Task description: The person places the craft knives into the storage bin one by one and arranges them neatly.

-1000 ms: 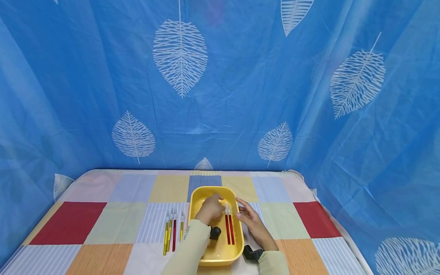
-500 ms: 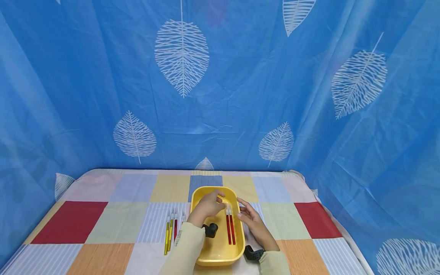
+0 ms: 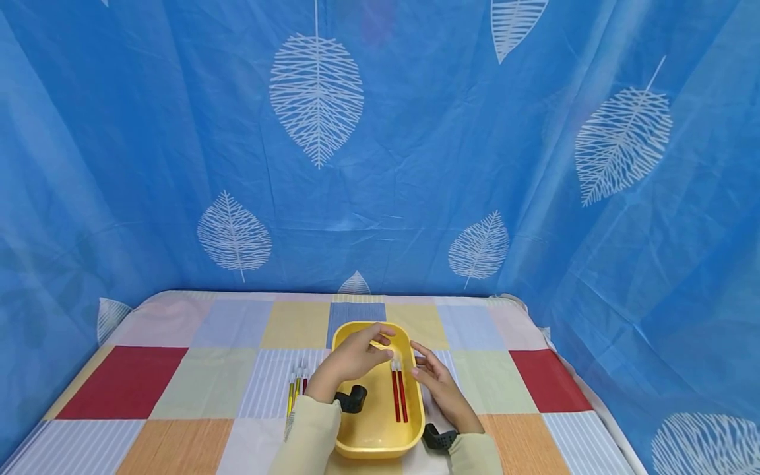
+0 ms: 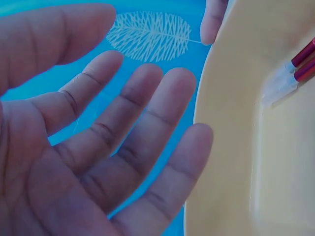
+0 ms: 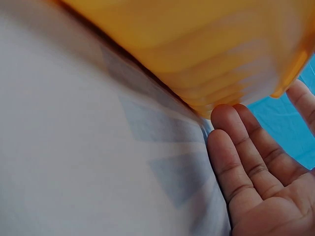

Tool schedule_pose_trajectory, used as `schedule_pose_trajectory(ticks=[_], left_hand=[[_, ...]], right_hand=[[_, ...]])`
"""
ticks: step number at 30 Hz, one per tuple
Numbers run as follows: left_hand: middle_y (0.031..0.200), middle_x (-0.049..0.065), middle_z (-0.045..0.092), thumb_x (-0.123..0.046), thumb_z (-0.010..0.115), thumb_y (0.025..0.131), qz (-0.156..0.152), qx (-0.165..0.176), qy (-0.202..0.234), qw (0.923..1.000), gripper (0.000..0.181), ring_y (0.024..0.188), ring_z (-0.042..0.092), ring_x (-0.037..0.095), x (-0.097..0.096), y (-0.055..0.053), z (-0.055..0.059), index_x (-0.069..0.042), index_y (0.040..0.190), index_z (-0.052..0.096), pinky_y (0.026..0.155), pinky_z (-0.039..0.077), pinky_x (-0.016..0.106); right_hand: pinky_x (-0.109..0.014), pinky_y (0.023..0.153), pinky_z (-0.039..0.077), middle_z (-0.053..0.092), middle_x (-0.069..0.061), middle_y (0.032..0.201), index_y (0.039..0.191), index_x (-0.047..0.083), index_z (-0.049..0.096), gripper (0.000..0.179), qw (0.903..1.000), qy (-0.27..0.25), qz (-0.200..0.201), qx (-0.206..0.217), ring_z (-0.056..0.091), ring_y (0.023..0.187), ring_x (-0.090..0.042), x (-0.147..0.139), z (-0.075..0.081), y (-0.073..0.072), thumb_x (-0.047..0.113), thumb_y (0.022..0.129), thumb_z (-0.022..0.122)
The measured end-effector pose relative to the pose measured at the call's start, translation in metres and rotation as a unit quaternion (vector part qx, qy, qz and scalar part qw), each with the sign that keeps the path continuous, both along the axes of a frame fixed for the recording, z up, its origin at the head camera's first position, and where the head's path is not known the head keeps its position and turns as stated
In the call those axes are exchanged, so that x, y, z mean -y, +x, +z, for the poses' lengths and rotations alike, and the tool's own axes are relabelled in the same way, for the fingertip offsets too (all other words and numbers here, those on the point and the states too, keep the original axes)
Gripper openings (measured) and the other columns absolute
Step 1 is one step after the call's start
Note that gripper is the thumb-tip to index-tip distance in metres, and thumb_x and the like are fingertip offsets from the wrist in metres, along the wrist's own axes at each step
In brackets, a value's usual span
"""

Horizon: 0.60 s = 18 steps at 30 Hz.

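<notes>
Left hand (image 3: 353, 355) spread over yellow plastic tray (image 3: 371, 432), two red clear-capped pens (image 3: 396, 396) inside. Right hand (image 3: 444, 389) loosely spread, fingertips at tray's right side.

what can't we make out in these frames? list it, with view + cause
- Head: lower ends and full count of the loose pens beside the tray; left sleeve covers them.
- Head: print on that sleeve; too small to read.
- Left wrist: far ends of the red pens; right edge cuts them off.
- Right wrist: rest of the tray; top edge cuts it off.
</notes>
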<state>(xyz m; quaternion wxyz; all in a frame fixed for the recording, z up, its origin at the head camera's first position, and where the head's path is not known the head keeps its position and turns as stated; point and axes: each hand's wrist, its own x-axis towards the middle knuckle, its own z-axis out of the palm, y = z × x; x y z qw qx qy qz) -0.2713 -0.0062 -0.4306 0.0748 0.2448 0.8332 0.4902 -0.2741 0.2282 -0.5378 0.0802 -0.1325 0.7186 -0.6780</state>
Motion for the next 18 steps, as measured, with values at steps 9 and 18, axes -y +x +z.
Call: schedule_pose_trajectory(ticks=[9,18], left_hand=[[0.119,0.009,0.064,-0.015,0.059,0.101,0.002,-0.047,0.041,0.9981,0.030,0.107,0.062,0.026,0.016,0.009,0.005,-0.009,0.130,0.059,0.091,0.052,0.040],[0.120,0.002,0.065,-0.022,0.059,0.101,0.016,-0.088,0.080,0.9928,0.032,0.106,0.063,0.021,0.036,0.022,0.014,-0.015,0.133,0.058,0.090,0.052,0.035]], right_hand=[[-0.027,0.097,0.047,0.050,-0.025,0.135,0.153,0.011,0.037,0.056,0.9998,0.009,-0.003,-0.018,0.055,0.118,-0.030,0.000,-0.001,-0.002,0.013,0.101,0.055],[-0.030,0.099,0.045,0.052,-0.022,0.133,0.153,0.013,0.038,0.056,0.9998,0.007,-0.016,-0.001,0.055,0.117,-0.028,0.000,-0.002,0.000,0.015,0.101,0.057]])
